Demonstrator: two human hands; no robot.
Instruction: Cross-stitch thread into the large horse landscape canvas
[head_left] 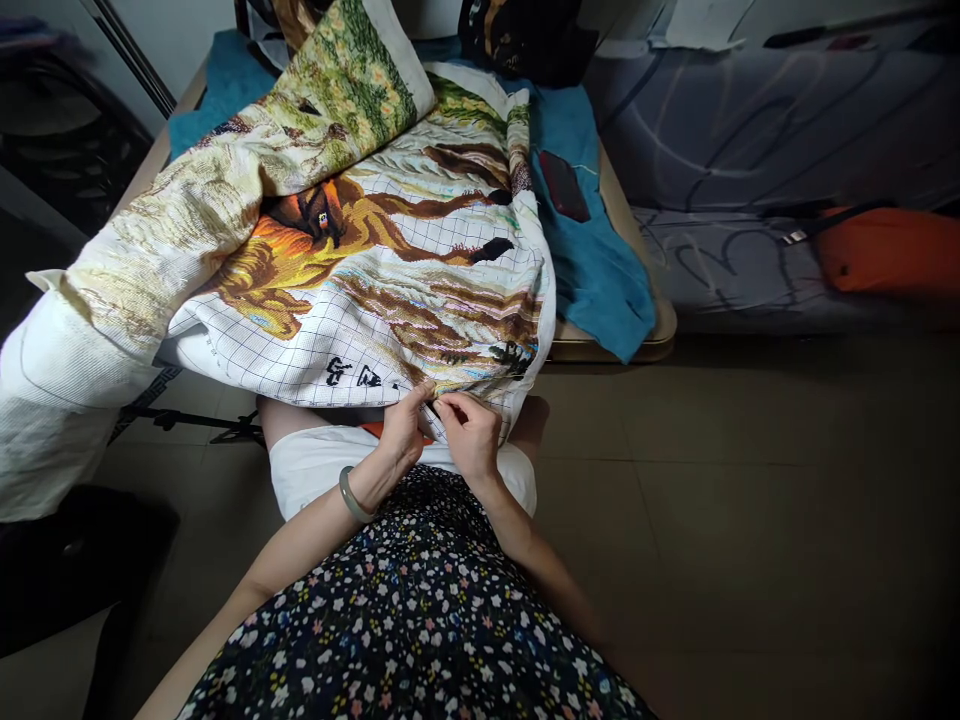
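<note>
A large cross-stitch canvas [457, 265] spreads from the table over my lap. Its picture shows orange and brown horse-like shapes, with unstitched gridded white cloth and black characters near the lower edge. My left hand [403, 428], a bangle [354, 495] on its wrist, grips the near edge of the canvas, thumb on top. Right beside it, my right hand [472, 435] is closed in a pinch at the same edge. Whatever its fingertips hold is too small to make out.
The rolled part of the canvas [112, 300] hangs off the left side. Under the work lies a teal cloth [607, 290] on the table, with a dark phone [564, 186] on it. An orange bag [892, 250] rests on the patterned grey sofa [727, 260] at right. A black tripod [240, 430] stands below.
</note>
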